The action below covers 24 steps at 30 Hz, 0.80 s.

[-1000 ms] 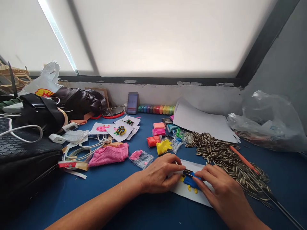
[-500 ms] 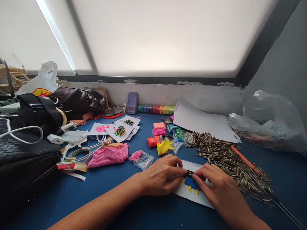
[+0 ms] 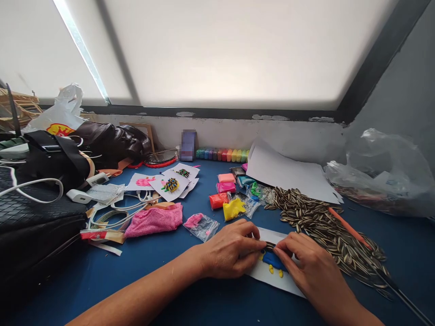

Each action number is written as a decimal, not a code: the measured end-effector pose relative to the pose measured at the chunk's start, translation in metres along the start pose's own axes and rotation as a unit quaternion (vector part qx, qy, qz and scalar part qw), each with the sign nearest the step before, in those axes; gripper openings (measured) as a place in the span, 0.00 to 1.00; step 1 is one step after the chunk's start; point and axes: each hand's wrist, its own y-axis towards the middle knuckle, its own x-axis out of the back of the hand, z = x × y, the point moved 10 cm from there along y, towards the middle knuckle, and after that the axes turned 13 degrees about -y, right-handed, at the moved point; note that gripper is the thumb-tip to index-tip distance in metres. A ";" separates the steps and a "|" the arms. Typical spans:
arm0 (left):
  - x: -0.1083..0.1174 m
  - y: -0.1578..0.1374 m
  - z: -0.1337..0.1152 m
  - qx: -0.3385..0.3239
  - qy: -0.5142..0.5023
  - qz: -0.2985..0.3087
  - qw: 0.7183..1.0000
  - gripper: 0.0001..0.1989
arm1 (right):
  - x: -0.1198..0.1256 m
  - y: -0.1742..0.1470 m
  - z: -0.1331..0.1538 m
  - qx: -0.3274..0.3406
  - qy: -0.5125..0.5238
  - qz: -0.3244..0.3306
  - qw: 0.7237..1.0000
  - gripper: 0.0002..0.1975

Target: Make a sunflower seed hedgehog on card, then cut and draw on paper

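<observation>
On a small white sheet of paper (image 3: 288,286) lies a flat blue clay shape (image 3: 273,260) with little yellow clay bits (image 3: 271,269) along its lower edge. A dark striped sunflower seed (image 3: 270,246) shows at the top of the blue clay, between the fingertips of both hands. My left hand (image 3: 234,249) is closed, its index fingertip at the seed's left end and its curled fingers over the paper. From the other side my right hand (image 3: 306,262) pinches the seed between thumb and index finger. My fingers partly hide the clay.
A heap of sunflower seeds (image 3: 316,222) lies at right, with an orange stick (image 3: 350,228) across it. Clay packets (image 3: 219,200) stand ahead. Farther left are finished clay pictures (image 3: 171,184), a pink cloth (image 3: 154,220), cables and bags. White sheets (image 3: 288,170) lie behind.
Almost nothing differs. The view has shifted slightly, and both hands stay at the seed over the blue clay with only tiny finger movement.
</observation>
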 end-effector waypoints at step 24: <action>0.005 0.010 0.029 0.102 -0.085 -0.055 0.990 0.20 | 0.009 0.007 -0.069 -0.062 -0.096 -0.021 0.993 0.19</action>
